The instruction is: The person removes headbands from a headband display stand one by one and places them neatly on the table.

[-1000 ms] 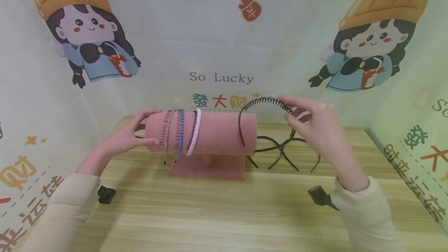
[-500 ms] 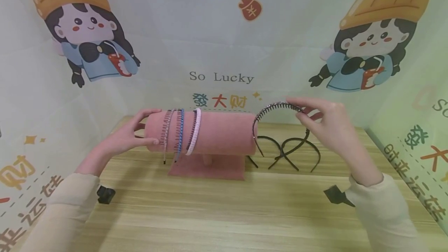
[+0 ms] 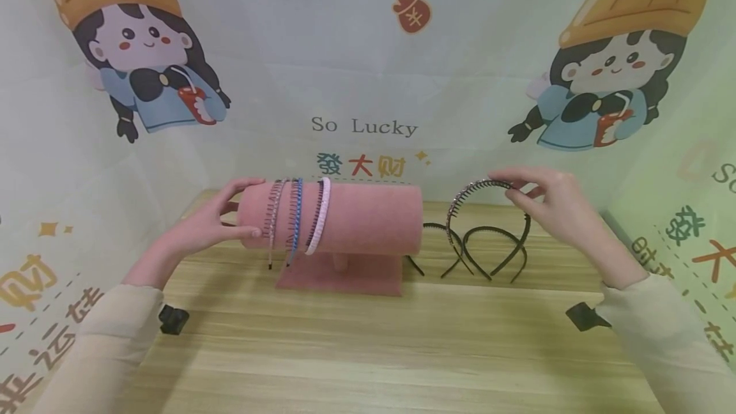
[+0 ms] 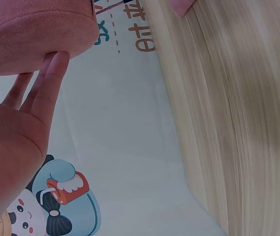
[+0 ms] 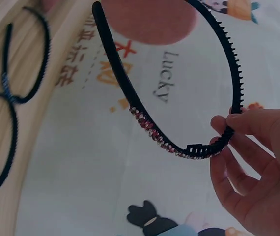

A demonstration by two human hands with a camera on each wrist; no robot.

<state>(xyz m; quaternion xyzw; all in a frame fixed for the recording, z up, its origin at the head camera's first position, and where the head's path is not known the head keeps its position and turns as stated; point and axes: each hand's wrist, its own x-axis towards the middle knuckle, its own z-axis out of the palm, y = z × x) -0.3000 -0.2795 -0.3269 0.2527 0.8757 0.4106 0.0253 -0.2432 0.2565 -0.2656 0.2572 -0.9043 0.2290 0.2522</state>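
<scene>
Right hand (image 3: 563,200), grip closed in a pinch on the beaded headband (image 5: 152,132), held up just right of the pink stand (image 3: 374,217)! Light fingers suit that thin band; the left hand (image 3: 198,225), gripping the stand's other end, needs only gentle pressure to steady it.

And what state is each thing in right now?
left hand, gripping the roll's end
right hand, pinching rhinestone headband
rhinestone headband, held off the roll
pink display roll, level on its stand
silver headband, over the roll
blue headband, over the roll
white braided headband, over the roll
two black headbands, on the table
</scene>
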